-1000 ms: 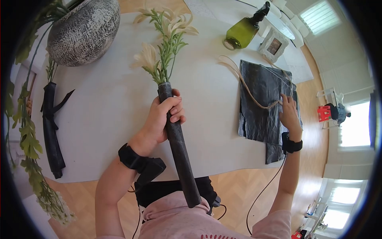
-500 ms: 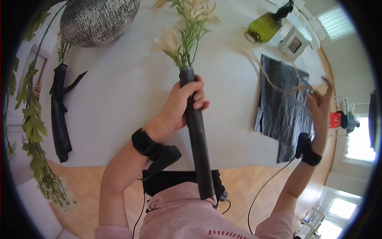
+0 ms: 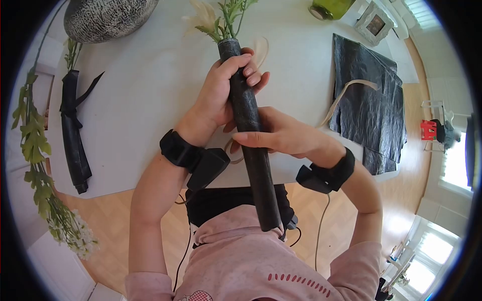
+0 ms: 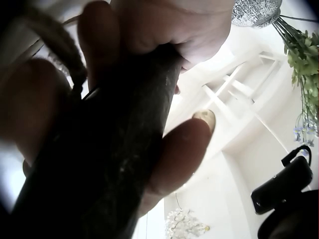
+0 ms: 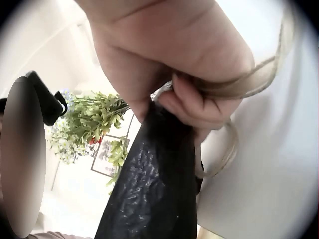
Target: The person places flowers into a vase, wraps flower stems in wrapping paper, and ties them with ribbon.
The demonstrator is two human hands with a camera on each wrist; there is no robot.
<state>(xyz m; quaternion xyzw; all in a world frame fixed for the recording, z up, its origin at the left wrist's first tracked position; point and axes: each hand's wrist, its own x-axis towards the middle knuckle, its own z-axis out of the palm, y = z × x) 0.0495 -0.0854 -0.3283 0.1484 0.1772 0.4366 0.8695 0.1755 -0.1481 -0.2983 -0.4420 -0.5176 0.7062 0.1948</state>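
Observation:
A long roll of black wrapping slants down across the head view, with cream flowers and green stems rising from its top. The left hand grips the roll near its upper end. Below it, the right hand has its thumb across the front of the roll and its other fingers behind. A beige ribbon trails from behind the roll toward the right; in the right wrist view the ribbon passes through the fingers of the right hand.
Black sheets lie at the right of the white table, a picture frame and green bottle behind them. At left are another wrapped bundle, a textured grey vase and hanging greenery.
The right hand has come from the black sheets to the roll, drawing the beige ribbon along. The left hand keeps its grip, and the head view has shifted downward.

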